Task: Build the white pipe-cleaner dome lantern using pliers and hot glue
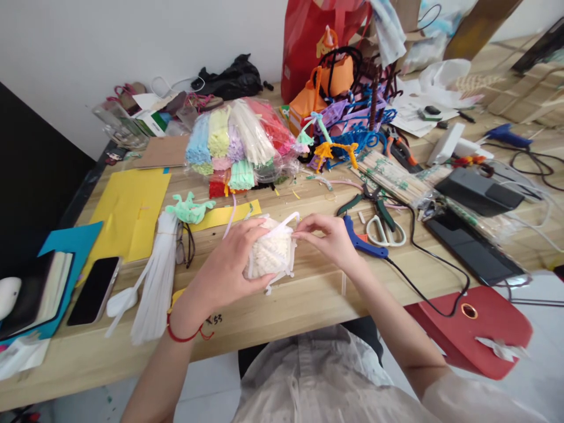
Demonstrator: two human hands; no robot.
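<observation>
A cream, fuzzy box-like piece of coiled pipe cleaners, edged with pale strips, is held just above the table's front part. Around its left side wraps my left hand, fingers over the top and thumb at the bottom. A pale pipe cleaner arches over the top of the piece. At the upper right of the piece, my right hand is closed in a pinch at the end of that pale pipe cleaner. The exact contact of the fingertips is too small to see clearly.
Right of my hands lie a blue glue gun with its cable, white-handled scissors and green-handled pliers. White pipe cleaners and a phone lie left. Bagged coloured pipe cleaners stand behind.
</observation>
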